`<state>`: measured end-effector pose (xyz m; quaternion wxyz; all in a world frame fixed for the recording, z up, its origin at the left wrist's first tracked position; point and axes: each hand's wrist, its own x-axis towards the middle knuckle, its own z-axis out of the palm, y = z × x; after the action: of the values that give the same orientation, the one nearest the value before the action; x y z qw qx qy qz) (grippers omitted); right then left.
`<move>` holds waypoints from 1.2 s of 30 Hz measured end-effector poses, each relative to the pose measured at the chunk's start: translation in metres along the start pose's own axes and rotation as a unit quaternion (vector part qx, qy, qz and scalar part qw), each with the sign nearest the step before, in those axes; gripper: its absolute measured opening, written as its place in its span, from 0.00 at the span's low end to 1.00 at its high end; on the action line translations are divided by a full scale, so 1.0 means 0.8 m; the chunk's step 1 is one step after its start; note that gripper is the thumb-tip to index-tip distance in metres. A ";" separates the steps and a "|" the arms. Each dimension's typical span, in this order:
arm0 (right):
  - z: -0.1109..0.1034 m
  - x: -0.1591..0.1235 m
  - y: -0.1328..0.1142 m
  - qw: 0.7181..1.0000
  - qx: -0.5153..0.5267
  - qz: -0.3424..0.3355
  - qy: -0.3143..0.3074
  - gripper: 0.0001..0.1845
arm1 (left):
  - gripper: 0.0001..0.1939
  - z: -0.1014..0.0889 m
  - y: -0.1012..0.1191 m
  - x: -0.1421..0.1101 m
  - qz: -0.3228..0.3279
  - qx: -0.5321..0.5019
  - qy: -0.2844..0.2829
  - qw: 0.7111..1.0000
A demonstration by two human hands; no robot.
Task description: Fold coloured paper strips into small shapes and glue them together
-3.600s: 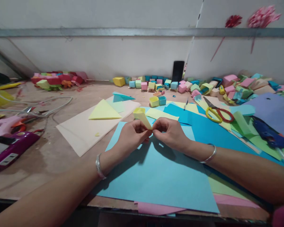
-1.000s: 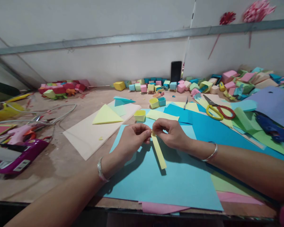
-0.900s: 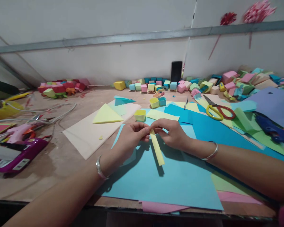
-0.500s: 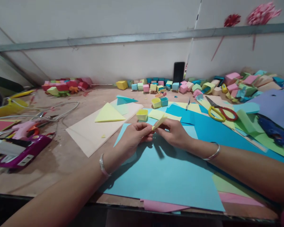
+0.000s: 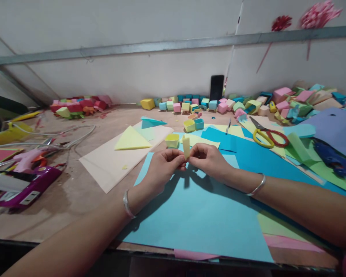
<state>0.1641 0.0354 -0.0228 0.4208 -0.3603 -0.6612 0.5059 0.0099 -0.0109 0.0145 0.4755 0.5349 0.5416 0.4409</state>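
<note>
Between the fingertips of both hands stands a narrow yellow paper strip (image 5: 186, 146), upright above the light blue sheet (image 5: 202, 219). My left hand (image 5: 166, 166) pinches its lower end from the left. From the right, my right hand (image 5: 209, 159) pinches the same end with thumb and fingers; the fingertips partly hide the strip's base. Just behind the hands sits a small open yellow paper box (image 5: 172, 141). A flat yellow paper piece (image 5: 203, 141) lies to its right. Farther back, another yellow box (image 5: 189, 125) touches a blue box (image 5: 199, 124).
Scissors (image 5: 266, 138) and a blue glue gun (image 5: 334, 156) lie on papers at the right. At the left are a purple power strip (image 5: 40, 186), a pink glue gun (image 5: 27, 157) and a white cable (image 5: 83, 134). Paper cubes and a phone (image 5: 217, 87) line the wall.
The yellow strip has turned from slanting up to the right to standing upright. My right hand's fingers have shifted down to its lower end; my left hand keeps its pinch.
</note>
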 end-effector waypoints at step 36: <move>-0.001 -0.001 -0.001 0.998 0.017 -0.053 0.033 0.11 | 0.05 0.002 0.004 -0.005 0.028 0.031 -0.012 0.999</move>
<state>0.1652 0.0350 -0.0216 0.4744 -0.3341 -0.6568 0.4817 0.0122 -0.0145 0.0179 0.4531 0.5695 0.5341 0.4303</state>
